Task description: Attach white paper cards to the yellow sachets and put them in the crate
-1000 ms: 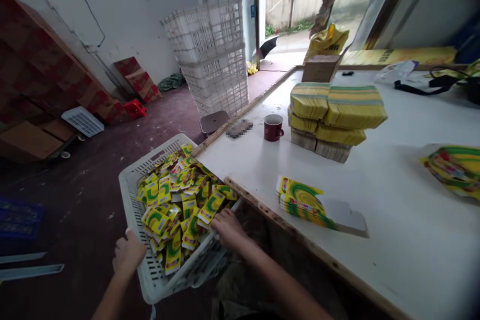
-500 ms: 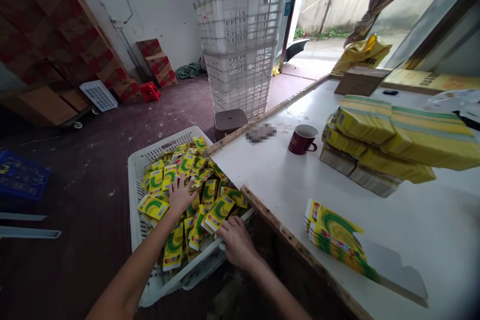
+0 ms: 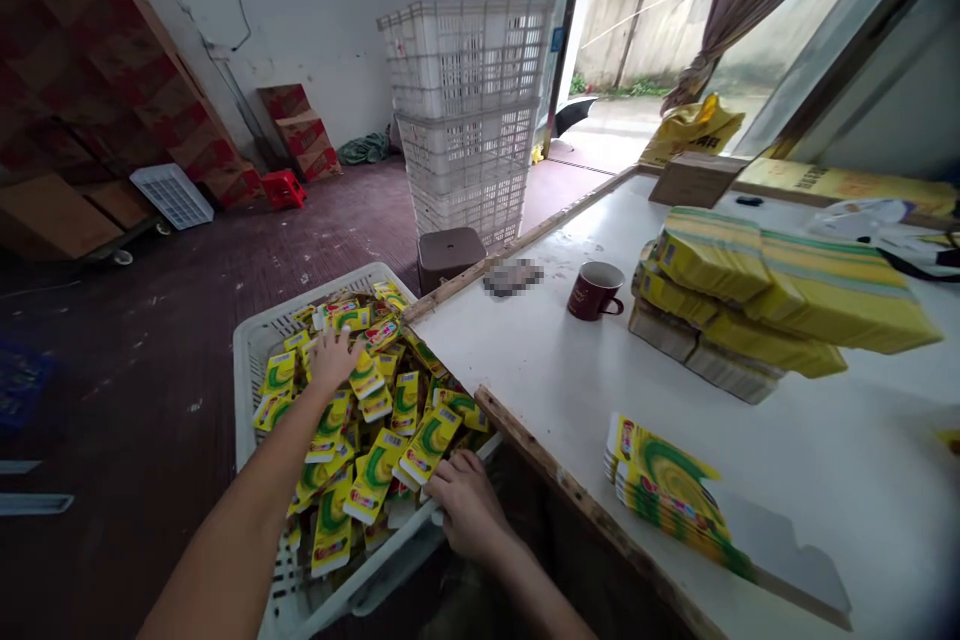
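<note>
My left hand [image 3: 330,358] lies palm down with its fingers spread on a heap of small yellow and green cartons [image 3: 367,465], touching the ones at the far side. The cartons fill a white plastic crate [image 3: 247,360] standing beside the table. At the crate's near right edge, my right hand [image 3: 466,500] is curled over the rim, its fingertips close to a carton. On the white table [image 3: 540,360] a stack of flat printed cartons [image 3: 667,490] lies to the right of that hand.
Bundles of yellow cartons [image 3: 780,290] and a dark red mug [image 3: 596,291] stand on the table. Beyond the crate are a brown stool [image 3: 451,255] and tall stacked white crates [image 3: 469,120]. A wooden strip [image 3: 547,465] edges the table.
My left hand has moved farther across the heap, and cartons beneath it have shifted. My right hand stays on the crate rim. The view has turned slightly.
</note>
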`<state>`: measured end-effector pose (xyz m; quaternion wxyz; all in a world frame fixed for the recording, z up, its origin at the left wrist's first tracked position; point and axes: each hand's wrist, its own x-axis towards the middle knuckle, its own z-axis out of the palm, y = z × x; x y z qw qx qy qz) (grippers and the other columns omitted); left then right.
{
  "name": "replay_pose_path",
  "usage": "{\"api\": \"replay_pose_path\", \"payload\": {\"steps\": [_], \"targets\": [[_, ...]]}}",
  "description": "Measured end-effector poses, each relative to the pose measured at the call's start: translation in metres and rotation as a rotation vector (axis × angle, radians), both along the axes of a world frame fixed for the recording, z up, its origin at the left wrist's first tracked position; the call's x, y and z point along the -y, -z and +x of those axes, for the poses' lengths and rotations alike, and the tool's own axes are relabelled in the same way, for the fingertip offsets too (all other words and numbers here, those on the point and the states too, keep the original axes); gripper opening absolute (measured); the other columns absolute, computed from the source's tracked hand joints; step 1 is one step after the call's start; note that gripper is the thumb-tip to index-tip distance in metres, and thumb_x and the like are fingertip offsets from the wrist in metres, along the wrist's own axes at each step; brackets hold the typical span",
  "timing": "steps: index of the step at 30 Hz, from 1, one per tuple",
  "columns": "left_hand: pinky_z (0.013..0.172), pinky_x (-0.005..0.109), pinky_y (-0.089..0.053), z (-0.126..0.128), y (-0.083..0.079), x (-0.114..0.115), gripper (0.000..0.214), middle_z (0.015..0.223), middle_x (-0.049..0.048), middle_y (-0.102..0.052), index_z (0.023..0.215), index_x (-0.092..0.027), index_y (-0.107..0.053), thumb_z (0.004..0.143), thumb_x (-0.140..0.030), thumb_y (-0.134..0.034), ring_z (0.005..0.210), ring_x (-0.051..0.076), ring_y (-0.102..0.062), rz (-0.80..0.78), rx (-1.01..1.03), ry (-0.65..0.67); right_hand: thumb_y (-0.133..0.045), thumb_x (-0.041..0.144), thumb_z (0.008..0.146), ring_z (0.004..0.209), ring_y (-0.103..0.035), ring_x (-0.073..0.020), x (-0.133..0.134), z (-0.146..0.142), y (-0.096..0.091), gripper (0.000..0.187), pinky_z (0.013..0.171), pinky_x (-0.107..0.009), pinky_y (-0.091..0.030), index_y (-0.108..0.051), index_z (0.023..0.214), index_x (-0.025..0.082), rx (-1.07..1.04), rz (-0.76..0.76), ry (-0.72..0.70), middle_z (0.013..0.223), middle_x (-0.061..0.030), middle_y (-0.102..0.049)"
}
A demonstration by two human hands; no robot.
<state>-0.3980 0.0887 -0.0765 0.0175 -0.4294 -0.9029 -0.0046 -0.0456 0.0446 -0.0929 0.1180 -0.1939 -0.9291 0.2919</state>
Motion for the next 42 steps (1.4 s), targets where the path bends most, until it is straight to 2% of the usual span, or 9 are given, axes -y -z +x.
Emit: {"api": "replay_pose_path", "payload": {"steps": [4, 8, 17, 22, 26, 29, 33, 37, 42], "targets": [[0.113, 0.053, -0.02, 0.04, 0.025, 0.037, 0.061, 0.149, 0.0078, -0.035, 0.131, -0.023, -0.049, 0.086, -0.061, -0.035, 0.14, 0.031, -0.022, -0.1, 0.079, 0.281, -0.058, 0.016, 0.067, 0.095, -0.048, -0.0197, -0.001, -0.001, 0.002, 0.024, 0.097, -0.035, -0.028, -0.06, 0.089, 0.024, -0.023, -0.008, -0.003, 0.092, -0.0021, -0.06], [0.112, 0.052, -0.022, 0.064, 0.034, 0.072, 0.062, 0.148, 0.0102, -0.037, 0.135, -0.018, -0.044, 0.088, -0.057, -0.031, 0.138, 0.031, -0.027, -0.057, 0.051, 0.31, -0.066, 0.023, 0.065, 0.098, -0.05, -0.0217, -0.004, 0.0, 0.002, 0.029, 0.105, -0.04, -0.024, -0.061, 0.094, 0.025, -0.086, -0.052, -0.056, 0.094, -0.0022, -0.06], [0.112, 0.047, -0.028, 0.108, -0.005, 0.101, 0.06, 0.14, 0.0196, -0.042, 0.128, -0.009, -0.044, 0.088, -0.052, -0.028, 0.133, 0.031, -0.034, 0.342, -0.064, 0.349, -0.057, 0.014, 0.077, 0.085, -0.059, -0.0146, 0.03, 0.085, -0.046, 0.016, 0.074, -0.025, -0.046, -0.062, 0.091, 0.018, -0.432, -0.521, 0.266, 0.093, -0.0043, -0.061], [0.106, 0.051, -0.037, 0.152, -0.039, 0.08, 0.058, 0.128, 0.0178, -0.054, 0.118, -0.014, -0.053, 0.083, -0.06, -0.044, 0.121, 0.034, -0.049, 0.761, 0.009, 0.513, -0.055, 0.014, 0.079, 0.078, -0.061, -0.0144, 0.037, 0.171, -0.102, 0.012, 0.072, -0.025, -0.047, -0.062, 0.087, 0.02, -0.409, -0.366, 0.533, 0.083, -0.0017, -0.066], [0.105, 0.052, -0.039, 0.218, -0.082, 0.058, 0.056, 0.128, 0.0151, -0.053, 0.122, -0.015, -0.051, 0.082, -0.054, -0.052, 0.122, 0.033, -0.047, 0.85, 0.223, 0.56, -0.049, 0.013, 0.082, 0.084, -0.06, -0.0185, 0.006, 0.221, -0.116, 0.016, 0.078, -0.031, -0.047, -0.058, 0.094, 0.019, -0.346, -0.023, 0.981, 0.09, -0.0059, -0.065], [0.094, 0.041, -0.05, 0.275, -0.099, 0.05, 0.053, 0.133, 0.0125, -0.048, 0.125, -0.018, -0.05, 0.082, -0.049, -0.056, 0.117, 0.028, -0.05, 0.897, 0.459, 0.574, -0.05, 0.007, 0.078, 0.093, -0.057, -0.0243, -0.017, 0.234, -0.104, 0.032, 0.083, -0.037, -0.044, -0.056, 0.108, 0.015, -0.087, 0.07, 1.092, 0.102, -0.0119, -0.064], [0.096, 0.037, -0.049, 0.339, -0.087, 0.054, 0.046, 0.132, 0.0095, -0.049, 0.123, -0.021, -0.052, 0.082, -0.039, -0.06, 0.114, 0.024, -0.053, 0.921, 0.743, 0.641, -0.047, 0.002, 0.075, 0.094, -0.054, -0.0277, -0.026, 0.23, -0.088, 0.034, 0.085, -0.041, -0.039, -0.059, 0.104, 0.015, 0.025, 0.084, 1.055, 0.097, -0.0127, -0.064], [0.092, 0.03, -0.05, 0.385, -0.066, 0.071, 0.041, 0.121, 0.0092, -0.058, 0.118, -0.021, -0.054, 0.082, -0.039, -0.061, 0.106, 0.019, -0.058, 0.873, 1.194, 0.459, -0.046, 0.002, 0.073, 0.095, -0.052, -0.0263, -0.026, 0.225, -0.086, 0.041, 0.084, -0.041, -0.038, -0.052, 0.111, 0.016, 0.034, 0.092, 1.079, 0.105, -0.013, -0.059], [0.082, 0.026, -0.055, 0.416, -0.063, 0.084, 0.049, 0.118, 0.0073, -0.058, 0.12, -0.027, -0.052, 0.077, -0.048, -0.064, 0.101, 0.018, -0.059, 0.946, 1.638, 0.249, -0.053, 0.007, 0.07, 0.075, -0.051, -0.0164, -0.013, 0.22, -0.094, 0.038, 0.07, -0.03, -0.043, -0.044, 0.105, 0.02, -0.48, -0.2, 1.076, 0.084, -0.0013, -0.052]]}}
